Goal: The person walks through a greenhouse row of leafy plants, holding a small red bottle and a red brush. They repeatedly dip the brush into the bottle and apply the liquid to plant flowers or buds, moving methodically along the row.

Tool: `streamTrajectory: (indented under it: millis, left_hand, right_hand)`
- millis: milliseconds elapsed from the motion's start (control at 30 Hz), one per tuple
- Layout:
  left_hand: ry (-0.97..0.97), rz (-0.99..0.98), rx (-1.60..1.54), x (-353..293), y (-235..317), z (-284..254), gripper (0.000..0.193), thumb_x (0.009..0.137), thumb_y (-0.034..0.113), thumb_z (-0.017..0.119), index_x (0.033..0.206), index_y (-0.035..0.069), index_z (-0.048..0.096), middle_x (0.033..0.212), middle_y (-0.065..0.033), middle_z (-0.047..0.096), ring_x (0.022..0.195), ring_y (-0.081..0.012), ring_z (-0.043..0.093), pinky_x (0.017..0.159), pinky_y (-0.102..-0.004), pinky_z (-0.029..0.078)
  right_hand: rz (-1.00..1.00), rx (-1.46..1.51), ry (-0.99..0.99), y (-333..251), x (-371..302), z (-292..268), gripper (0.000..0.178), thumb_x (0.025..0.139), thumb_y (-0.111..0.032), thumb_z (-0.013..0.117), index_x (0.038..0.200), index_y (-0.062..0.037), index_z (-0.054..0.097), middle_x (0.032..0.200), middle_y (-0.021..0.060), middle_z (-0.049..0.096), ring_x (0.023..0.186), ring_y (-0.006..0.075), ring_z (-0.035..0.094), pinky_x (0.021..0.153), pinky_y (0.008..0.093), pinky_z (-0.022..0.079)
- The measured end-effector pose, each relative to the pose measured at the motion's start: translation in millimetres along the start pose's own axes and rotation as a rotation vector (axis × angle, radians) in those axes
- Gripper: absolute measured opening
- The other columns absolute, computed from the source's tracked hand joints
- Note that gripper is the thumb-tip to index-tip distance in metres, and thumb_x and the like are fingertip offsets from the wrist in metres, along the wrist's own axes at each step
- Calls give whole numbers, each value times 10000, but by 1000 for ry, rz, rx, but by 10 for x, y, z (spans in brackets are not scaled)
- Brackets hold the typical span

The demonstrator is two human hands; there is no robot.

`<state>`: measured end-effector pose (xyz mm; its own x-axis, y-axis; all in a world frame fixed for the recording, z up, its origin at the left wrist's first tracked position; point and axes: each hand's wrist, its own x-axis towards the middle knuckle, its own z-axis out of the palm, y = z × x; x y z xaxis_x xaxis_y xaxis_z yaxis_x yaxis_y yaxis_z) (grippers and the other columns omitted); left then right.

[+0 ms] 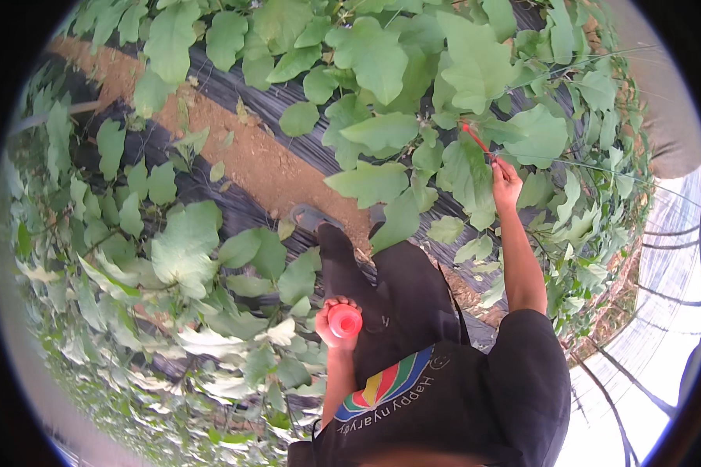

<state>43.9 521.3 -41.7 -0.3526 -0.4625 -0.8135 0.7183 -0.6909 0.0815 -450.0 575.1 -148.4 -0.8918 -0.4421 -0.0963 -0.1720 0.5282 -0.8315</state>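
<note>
At waist height my left hand [336, 325] is closed around a small round red cup [345, 321], seen from above. What the cup contains is hard to make out. My right hand [507, 187] reaches forward among broad green leaves. Its fingers pinch the near end of a thin red brush-like stick [479, 141]. The stick's brighter red tip points up and left, close to the stems of a leafy plant [463, 167] that looks like eggplant. Leaves partly hide what the tip is nearest to, and I cannot tell whether it touches anything.
Leafy plants [183, 245] crowd in on the left, with black plastic sheeting [261, 97] beneath the rows. A bare soil path [237, 152] runs between them, near my feet. A thin green line [576, 163] stretches through the foliage at right. Curved frame bars [670, 296] stand at far right.
</note>
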Motion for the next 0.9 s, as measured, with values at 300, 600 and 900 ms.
streamTrajectory:
  millis: [300, 600, 900]
  left_hand:
    - [-192, -24, 40, 475, 1350, 393, 228, 924, 288, 499, 905, 82, 594, 956, -98, 597, 895, -279, 561, 766, -419, 469]
    - [-307, 47, -48, 688, 2235, 903, 227, 933, 296, 503, 906, 92, 600, 964, -86, 601, 908, -261, 556, 769, -408, 453]
    - [-440, 41, -128, 758, 2317, 1056, 251, 891, 327, 604, 1000, 102, 624, 1014, -85, 610, 942, -255, 561, 795, -388, 440]
  right_hand:
    - [237, 137, 412, -839, -706, -135, 293, 910, -144, 707, 1162, 3, 688, 943, 29, 702, 802, 66, 601, 719, 201, 473]
    - [383, 429, 591, -1269, -1662, -321, 354, 939, -142, 669, 1265, -21, 603, 1009, 53, 684, 861, 121, 643, 769, 246, 523]
    - [469, 683, 590, -1536, -1637, -365, 370, 958, -129, 629, 1317, -66, 565, 1059, 48, 673, 948, 151, 657, 860, 302, 530]
